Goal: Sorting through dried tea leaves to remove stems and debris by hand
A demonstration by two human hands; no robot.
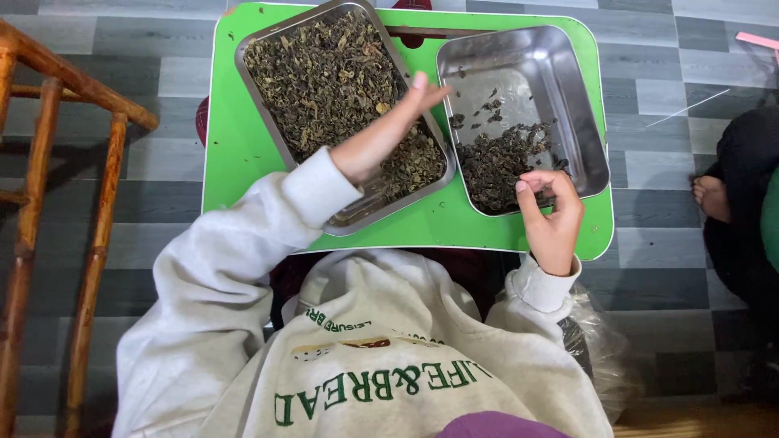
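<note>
Your left hand flat, fingers spread, over full tray of dried leaves at 11 o'clock on green worktop. Your right hand pinching few leaves at near edge of second tray, 1 o'clock, part filled.

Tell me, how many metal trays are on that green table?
2. The fuller tray of dried leaves sits on the left of the green table; the emptier tray sits on the right. None seem hidden.
</note>
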